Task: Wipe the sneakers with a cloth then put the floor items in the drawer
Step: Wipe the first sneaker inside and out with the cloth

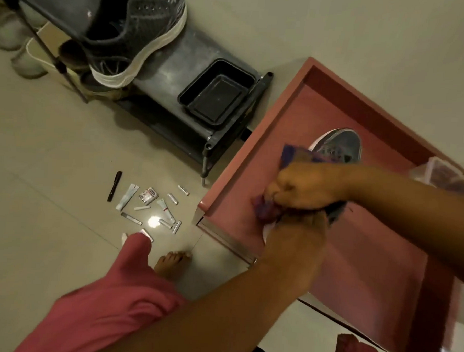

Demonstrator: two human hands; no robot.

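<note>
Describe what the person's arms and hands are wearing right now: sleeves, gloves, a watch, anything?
Both forearms are bare as far as the view shows; no sleeve reaches them. The left hand and right hand have no gloves, and no watch, ring or bracelet shows. The only clothing in sight is pink fabric over the leg.

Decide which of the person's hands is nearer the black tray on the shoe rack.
Right. The right hand, gripping the purple cloth, is nearer the black tray; the left hand is below it, farther away.
</note>
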